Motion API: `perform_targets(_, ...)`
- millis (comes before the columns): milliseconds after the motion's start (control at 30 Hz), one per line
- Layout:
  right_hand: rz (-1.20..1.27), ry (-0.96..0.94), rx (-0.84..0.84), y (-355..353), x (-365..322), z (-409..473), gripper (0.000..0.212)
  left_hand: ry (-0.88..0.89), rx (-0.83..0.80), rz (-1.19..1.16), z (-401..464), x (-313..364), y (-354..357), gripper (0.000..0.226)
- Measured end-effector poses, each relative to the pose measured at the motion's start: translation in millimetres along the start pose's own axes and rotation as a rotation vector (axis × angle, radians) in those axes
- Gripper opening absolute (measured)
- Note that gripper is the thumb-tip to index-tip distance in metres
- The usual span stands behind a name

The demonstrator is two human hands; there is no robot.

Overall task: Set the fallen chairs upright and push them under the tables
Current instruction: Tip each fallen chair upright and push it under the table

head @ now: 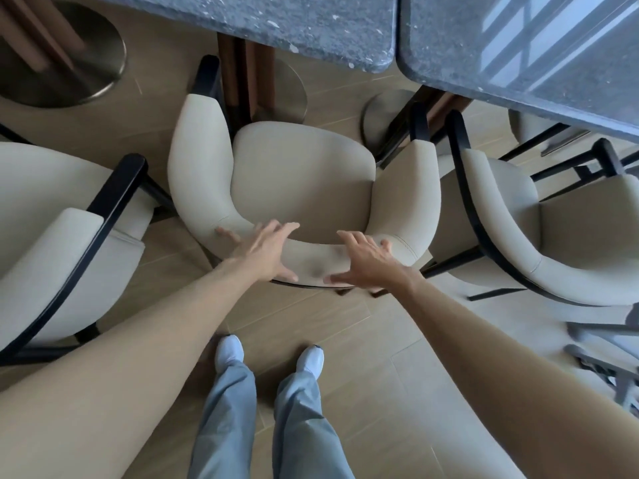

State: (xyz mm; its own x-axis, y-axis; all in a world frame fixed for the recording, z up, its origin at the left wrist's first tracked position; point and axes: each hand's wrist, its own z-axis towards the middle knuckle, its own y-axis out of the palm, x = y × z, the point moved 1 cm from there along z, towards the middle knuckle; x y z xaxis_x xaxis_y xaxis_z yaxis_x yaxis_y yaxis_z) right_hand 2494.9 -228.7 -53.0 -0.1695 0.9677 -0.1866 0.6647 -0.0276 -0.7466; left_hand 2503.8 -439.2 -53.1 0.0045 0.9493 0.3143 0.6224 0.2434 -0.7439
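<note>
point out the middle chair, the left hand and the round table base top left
middle chair [304, 181], head view, centre of the seat cushion
left hand [266, 250], head view, back of the hand
round table base [103, 63], head view, bare metal disc

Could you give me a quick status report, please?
Left hand and right hand open, flat on middle chair's backrest. Chair upright, seat short of stone table. Table pedestal straight ahead.

Upright cream chair [304, 181] facing table [276, 22]
</note>
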Motion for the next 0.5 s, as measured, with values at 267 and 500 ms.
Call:
perform_targets(267,1.013,-0.207,0.38,-87.8,-138.2,-29.9,0.053,-0.029,0.524,-1.07,-87.1,-18.0,-97.3,0.047)
perform_targets(500,1.074,-0.547,0.311,-99.8,-277.0,-75.9,0.054,-0.062,0.866,-1.262,-224.8,-99.2,-119.3,0.035)
